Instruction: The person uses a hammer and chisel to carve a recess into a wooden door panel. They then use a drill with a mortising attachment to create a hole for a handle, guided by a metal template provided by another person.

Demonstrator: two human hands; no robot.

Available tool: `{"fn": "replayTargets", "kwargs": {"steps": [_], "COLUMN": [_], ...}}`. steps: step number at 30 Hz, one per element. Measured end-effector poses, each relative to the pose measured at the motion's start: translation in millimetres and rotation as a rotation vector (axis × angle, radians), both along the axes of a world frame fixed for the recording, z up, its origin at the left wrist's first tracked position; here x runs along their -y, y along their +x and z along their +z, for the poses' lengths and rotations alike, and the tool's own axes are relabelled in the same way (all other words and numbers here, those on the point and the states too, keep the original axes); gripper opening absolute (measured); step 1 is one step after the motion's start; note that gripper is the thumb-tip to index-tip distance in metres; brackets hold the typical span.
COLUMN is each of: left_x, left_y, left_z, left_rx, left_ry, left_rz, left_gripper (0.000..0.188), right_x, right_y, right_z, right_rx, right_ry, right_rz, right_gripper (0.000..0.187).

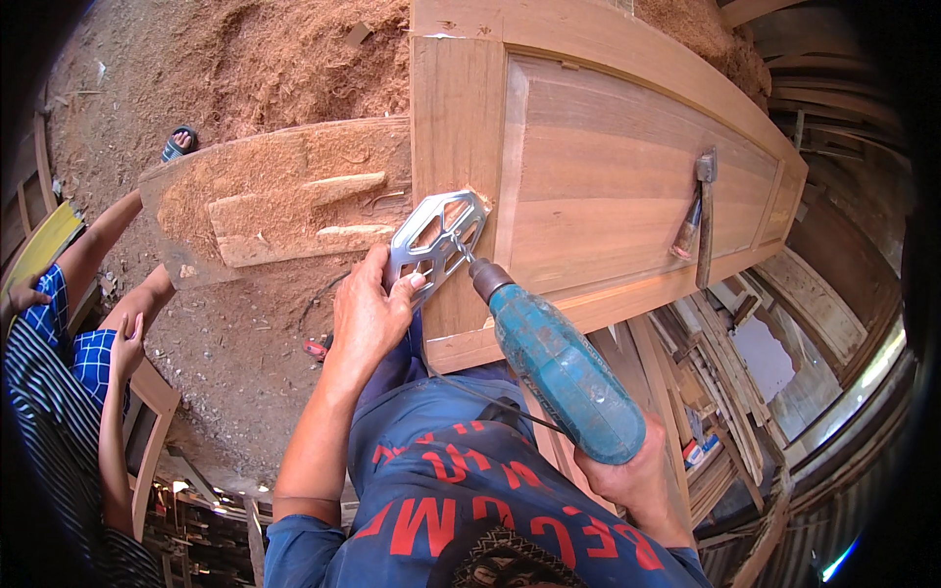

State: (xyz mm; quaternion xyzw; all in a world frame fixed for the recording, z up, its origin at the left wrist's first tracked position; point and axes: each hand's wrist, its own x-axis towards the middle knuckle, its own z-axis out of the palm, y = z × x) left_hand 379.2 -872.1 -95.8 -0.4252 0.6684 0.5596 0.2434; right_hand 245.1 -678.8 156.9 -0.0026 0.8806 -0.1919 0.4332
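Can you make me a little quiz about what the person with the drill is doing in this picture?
1. True or false: the left hand presses a silver metal plate against the wooden door.
2. What does the right hand hold? A) a hammer B) a teal power drill C) a saw
3. Fill in: the small tool with a wooden handle lies on the door's ____ .

Key: 1 true. 2 B. 3 panel; it lies apart from both hands, toward the far end of the door. The drill's tip meets the plate near the door's edge.
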Motion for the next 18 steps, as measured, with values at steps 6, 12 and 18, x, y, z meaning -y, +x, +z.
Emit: {"fn": "replayTargets", "kwargs": {"steps": [6,12,18], "left_x": [0.2,-0.8,-1.3], "left_y": [-1.7,-0.2,1.1], "left_z": [2.0,0.8,0.4], "left_rx": [0.026,0.018,0.023], "left_ry": [0.001,0.007,0.005], "left_rz": [-0.010,0.016,0.019], "left_gripper": [0.036,0.036,0.038], "right_x": [6.7,2.3,-16.1], "right_y": [0.0,-5.5,-9.5], "right_z": [1.3,4.0,4.7], "right_rx": [-0.006,0.065,0.045], "right_ry": [0.013,0.004,-0.045], "right_rz": [-0.027,-0.041,0.010], "right_gripper": [0.018,0.023,0.033]}}
